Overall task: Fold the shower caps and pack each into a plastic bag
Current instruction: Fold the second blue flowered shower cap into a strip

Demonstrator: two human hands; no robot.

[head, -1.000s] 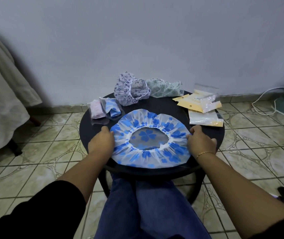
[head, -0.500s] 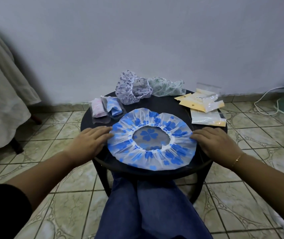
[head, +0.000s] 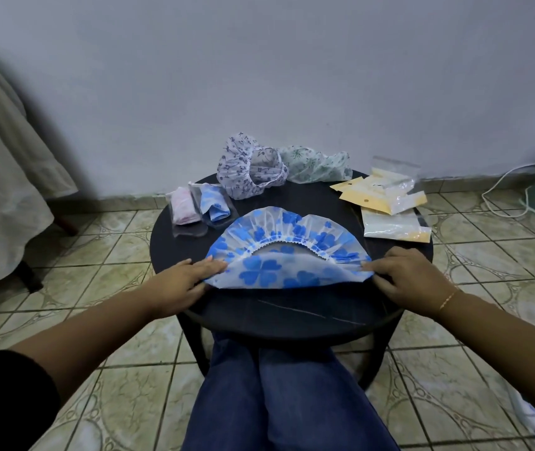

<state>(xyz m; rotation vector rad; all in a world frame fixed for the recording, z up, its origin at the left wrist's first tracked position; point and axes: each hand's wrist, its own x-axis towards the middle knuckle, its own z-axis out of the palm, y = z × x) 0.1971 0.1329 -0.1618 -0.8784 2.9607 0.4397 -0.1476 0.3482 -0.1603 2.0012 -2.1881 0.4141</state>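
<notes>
Blue-flowered shower cap lies at the centre of the round black table, its near half turned up and over towards the far half; your left hand pinches its left corner, fingers together; your right hand pinches its right corner, fingers curled; two packed caps sit far left; two loose caps at the far edge; empty plastic bags far right.

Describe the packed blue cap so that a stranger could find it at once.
Start at the round black table, at its far left edge. Two small clear bags lie there side by side; the packed blue cap is in the right one. Its neighbour holds pink, and the other caps lie loose, unbagged.
</notes>
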